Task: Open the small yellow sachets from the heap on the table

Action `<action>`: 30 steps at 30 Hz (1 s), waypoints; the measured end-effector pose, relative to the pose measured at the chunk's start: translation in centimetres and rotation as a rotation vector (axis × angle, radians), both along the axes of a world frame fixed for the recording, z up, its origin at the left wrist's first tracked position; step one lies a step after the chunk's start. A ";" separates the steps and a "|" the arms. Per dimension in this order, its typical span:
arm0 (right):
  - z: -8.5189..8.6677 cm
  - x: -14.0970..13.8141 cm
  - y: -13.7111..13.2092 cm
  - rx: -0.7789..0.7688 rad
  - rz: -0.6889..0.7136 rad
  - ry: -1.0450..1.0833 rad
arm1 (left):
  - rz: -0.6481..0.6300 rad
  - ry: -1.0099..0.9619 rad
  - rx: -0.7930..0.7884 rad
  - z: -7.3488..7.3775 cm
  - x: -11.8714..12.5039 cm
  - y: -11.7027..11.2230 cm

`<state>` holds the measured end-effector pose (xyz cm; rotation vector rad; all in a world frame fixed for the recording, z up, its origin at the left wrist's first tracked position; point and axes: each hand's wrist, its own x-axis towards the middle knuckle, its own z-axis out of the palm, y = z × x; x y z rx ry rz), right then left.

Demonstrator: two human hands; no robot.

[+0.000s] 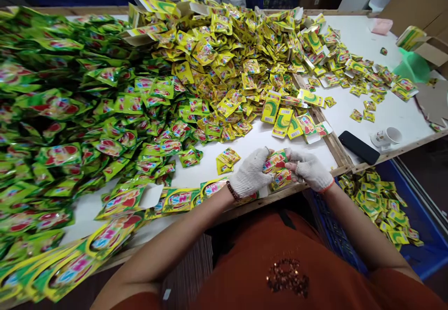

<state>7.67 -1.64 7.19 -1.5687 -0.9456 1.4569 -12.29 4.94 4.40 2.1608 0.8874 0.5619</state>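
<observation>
My left hand [250, 172], in a white knitted glove, grips the left side of a small watermelon-print box [275, 161] near the table's front edge. From the other side, my gloved right hand [311, 168] pinches the box's right end with thumb and fingers. A second printed piece [281, 178] shows just below, between the hands; whether it is a packet or a box I cannot tell. Two yellow packets [227, 158] lie on the white table [210, 154] beside my left hand. Several flat yellow boxes [283, 122] rest just beyond my hands.
Green packets [115, 105] heap up on the left, yellow ones [217, 58] at the back. Printed cartons [180, 200] line the front edge. A wooden strip [334, 149], phone [359, 147], cup [386, 136] and green funnel [413, 67] are right. A blue crate [430, 254] below holds boxes.
</observation>
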 end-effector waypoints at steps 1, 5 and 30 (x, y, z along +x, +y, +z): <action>0.0 -0.1 0.0 0.039 -0.025 -0.057 | 0.020 -0.045 -0.038 0.0 0.0 0.0; 0.0 -0.9 -0.1 0.086 -0.131 -0.112 | 0.167 -0.243 -0.327 0.2 -0.6 0.5; 0.6 -1.5 -1.6 -0.089 0.143 0.147 | 0.193 -0.264 -0.449 2.1 -0.6 -1.4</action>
